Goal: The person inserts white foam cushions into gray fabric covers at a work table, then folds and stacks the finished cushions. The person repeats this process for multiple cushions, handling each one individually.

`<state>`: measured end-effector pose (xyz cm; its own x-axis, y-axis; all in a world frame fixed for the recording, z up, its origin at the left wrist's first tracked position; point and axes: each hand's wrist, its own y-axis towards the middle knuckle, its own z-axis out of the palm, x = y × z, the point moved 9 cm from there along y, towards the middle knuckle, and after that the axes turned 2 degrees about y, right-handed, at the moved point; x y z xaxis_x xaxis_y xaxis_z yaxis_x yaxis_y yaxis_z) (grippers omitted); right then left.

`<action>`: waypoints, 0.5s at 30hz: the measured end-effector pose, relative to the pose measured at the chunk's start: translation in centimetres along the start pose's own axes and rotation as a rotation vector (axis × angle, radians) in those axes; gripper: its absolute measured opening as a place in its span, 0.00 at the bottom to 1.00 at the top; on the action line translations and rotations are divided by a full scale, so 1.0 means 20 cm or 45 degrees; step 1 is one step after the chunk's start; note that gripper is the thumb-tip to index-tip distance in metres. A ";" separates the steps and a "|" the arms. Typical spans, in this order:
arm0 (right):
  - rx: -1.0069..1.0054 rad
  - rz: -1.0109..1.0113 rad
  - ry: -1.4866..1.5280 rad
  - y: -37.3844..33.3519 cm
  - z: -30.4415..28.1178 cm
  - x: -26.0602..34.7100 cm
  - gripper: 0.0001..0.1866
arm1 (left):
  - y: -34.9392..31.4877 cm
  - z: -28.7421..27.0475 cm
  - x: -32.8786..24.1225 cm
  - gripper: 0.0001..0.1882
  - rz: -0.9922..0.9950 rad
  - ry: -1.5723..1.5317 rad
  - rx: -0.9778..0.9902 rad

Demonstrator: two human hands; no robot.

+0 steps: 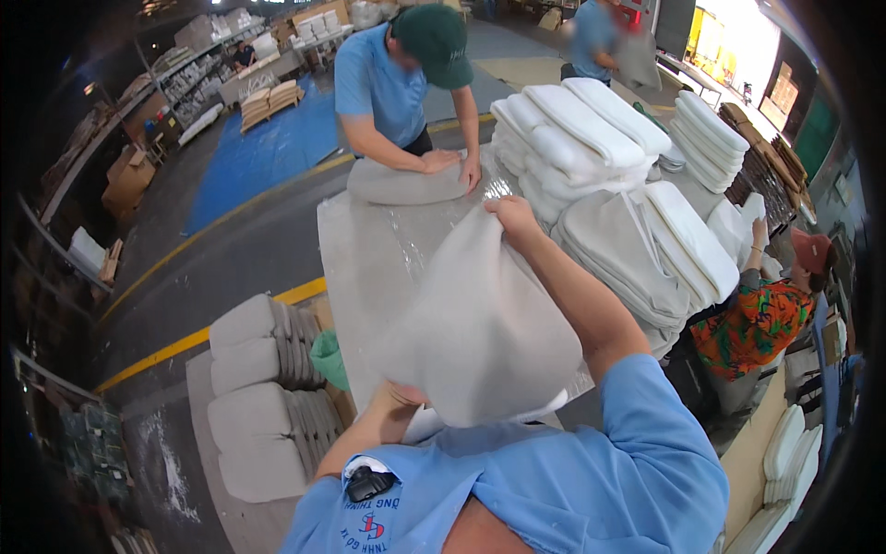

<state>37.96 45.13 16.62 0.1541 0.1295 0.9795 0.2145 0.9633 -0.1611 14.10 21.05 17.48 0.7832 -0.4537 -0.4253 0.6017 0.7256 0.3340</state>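
A light grey fabric cushion cover (484, 323) is lifted in front of my chest, above the table. My right hand (513, 220) pinches its far upper edge, and the cloth hangs in folds from there. At the near left edge, my left hand (401, 397) grips the cover, its fingers partly hidden by the cloth. A strip of white padding (554, 404) shows below the cover's near edge; whether it lies inside or underneath, I cannot tell. Beneath all this is the table (355, 268), topped with shiny clear plastic.
Across the table a co-worker (383, 92) presses a grey cushion (406, 182) flat. White pads (591, 125) and grey covers (618, 245) are piled on the right. Grey cushions (254, 406) stand stacked at lower left, beside a green bag (329, 358). Another person (761, 319) works at right.
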 end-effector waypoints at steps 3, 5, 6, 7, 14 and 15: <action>-0.047 0.119 0.236 -0.03 -0.02 -0.13 0.08 | -0.01 0.02 -0.07 0.37 0.056 -0.045 0.016; -0.006 0.135 0.146 -0.07 0.02 -0.18 0.09 | 0.01 0.04 -0.12 0.38 0.112 -0.081 0.035; 0.019 0.145 0.111 -0.10 0.06 -0.22 0.09 | 0.01 0.04 -0.16 0.38 0.138 -0.100 0.030; 0.042 0.156 0.053 -0.12 0.07 -0.25 0.10 | 0.03 0.07 -0.20 0.38 0.162 -0.134 0.033; -0.006 0.243 0.301 -0.07 0.01 -0.37 0.09 | -0.16 -0.12 -0.25 0.26 0.008 1.239 -0.305; 0.013 0.222 0.369 -0.05 0.03 -0.30 0.09 | -0.21 -0.16 -0.23 0.24 -0.135 1.371 -0.265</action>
<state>36.21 43.53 11.06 0.4556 0.2220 0.8621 0.1513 0.9350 -0.3207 7.43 21.84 15.29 0.1215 0.0962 -0.9879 0.5402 0.8286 0.1471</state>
